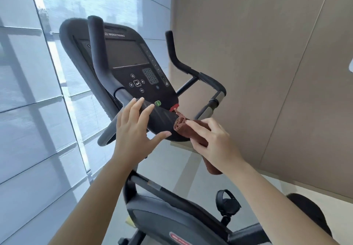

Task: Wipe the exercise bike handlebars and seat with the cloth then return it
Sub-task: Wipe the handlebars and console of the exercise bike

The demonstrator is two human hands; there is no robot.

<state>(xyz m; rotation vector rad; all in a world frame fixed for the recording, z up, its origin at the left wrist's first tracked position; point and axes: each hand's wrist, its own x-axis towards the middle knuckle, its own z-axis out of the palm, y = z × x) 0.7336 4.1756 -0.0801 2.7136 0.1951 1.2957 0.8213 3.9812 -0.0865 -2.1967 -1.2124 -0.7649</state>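
On padded handlebar (pixel 162 117), left hand (pixel 133 130) splayed, right hand (pixel 214 141) gripping folded brown cloth (pixel 180 124).

**Daylight From the Left, Edges Bending**

Soft daylight is pouring through the shaded window (pixel 28 92) from nine o'clock, blowing out a strip near ten o'clock. The wall (pixel 267 54) at two o'clock is glowing evenly. At centre the handlebar (pixel 160 117) is smearing into streaks, while the cloth (pixel 181 124) against it is showing crisp folds. Straight lines are bowing toward the edges.
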